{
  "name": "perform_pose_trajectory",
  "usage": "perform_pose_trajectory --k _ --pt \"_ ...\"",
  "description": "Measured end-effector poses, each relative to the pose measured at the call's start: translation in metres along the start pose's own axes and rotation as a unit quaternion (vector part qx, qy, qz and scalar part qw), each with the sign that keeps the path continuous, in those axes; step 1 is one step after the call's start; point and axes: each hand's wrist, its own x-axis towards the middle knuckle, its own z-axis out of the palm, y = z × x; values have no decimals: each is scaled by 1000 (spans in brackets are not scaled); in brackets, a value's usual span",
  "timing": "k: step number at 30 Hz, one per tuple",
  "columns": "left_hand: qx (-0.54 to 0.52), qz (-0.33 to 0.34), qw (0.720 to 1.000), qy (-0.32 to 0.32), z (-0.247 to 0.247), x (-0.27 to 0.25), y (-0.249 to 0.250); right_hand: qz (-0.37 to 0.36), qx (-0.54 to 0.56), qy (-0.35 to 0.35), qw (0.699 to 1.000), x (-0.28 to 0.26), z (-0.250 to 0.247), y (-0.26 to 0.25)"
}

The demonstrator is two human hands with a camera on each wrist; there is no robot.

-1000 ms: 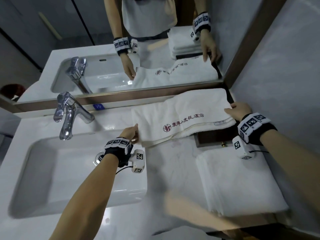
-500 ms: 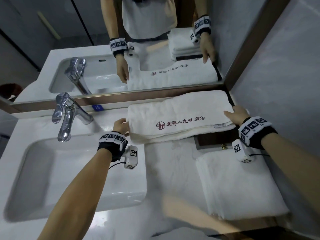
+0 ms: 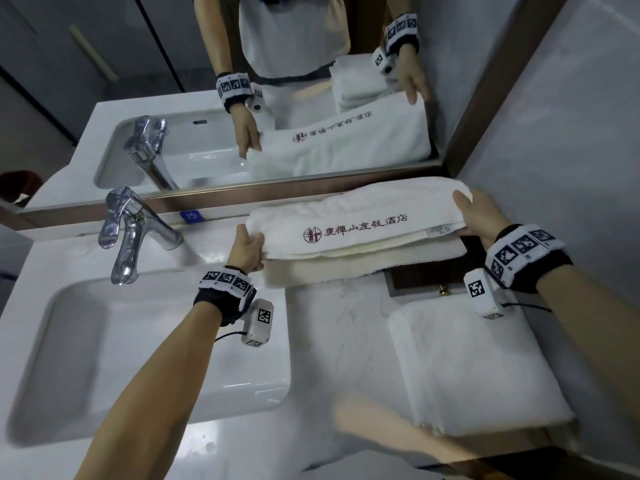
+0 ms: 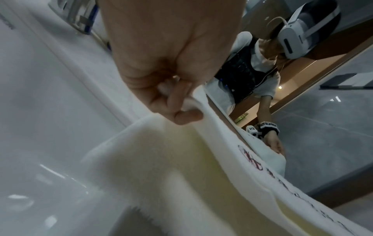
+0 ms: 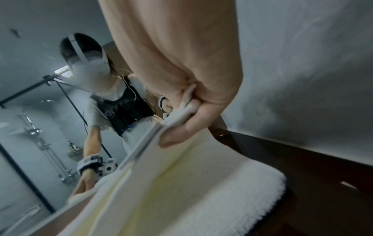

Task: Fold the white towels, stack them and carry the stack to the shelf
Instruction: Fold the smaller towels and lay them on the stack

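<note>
The white counter (image 3: pixel 332 341) fills the view, the basin (image 3: pixel 104 358) at eight o'clock. At four o'clock lies a folded towel (image 3: pixel 478 368). At twelve o'clock, along the mirror (image 3: pixel 311 98), the long white towel (image 3: pixel 356 233) stretches from nine to three, its printed face up and its layers hanging open on the near side. The left hand (image 3: pixel 247 249) pinches its nine o'clock end; the right hand (image 3: pixel 479 216) is curled round the three o'clock end. Each hand holds one end, so the next fold likely brings end to end along that axis.
</note>
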Motion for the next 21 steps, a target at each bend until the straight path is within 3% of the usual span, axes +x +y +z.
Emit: perform_pose_trajectory --k 2,6,12,17,19,21 --pt "3 -1 1000 -10 -1 -1 -5 6 14 -12 1000 -4 1 7" --pt "56 -107 990 -68 2 -5 -26 52 -57 -45 996 -8 1 32" --pt "13 -143 987 -75 1 -4 -22 -9 -181 13 983 -3 0 45" --pt "151 -177 968 -91 2 -20 -11 -33 -202 9 979 -2 3 43" --pt "244 -143 959 -29 6 -21 -10 -36 -212 30 976 -4 2 37" --pt "290 -14 955 64 13 -25 -3 -25 -214 44 975 -6 4 30"
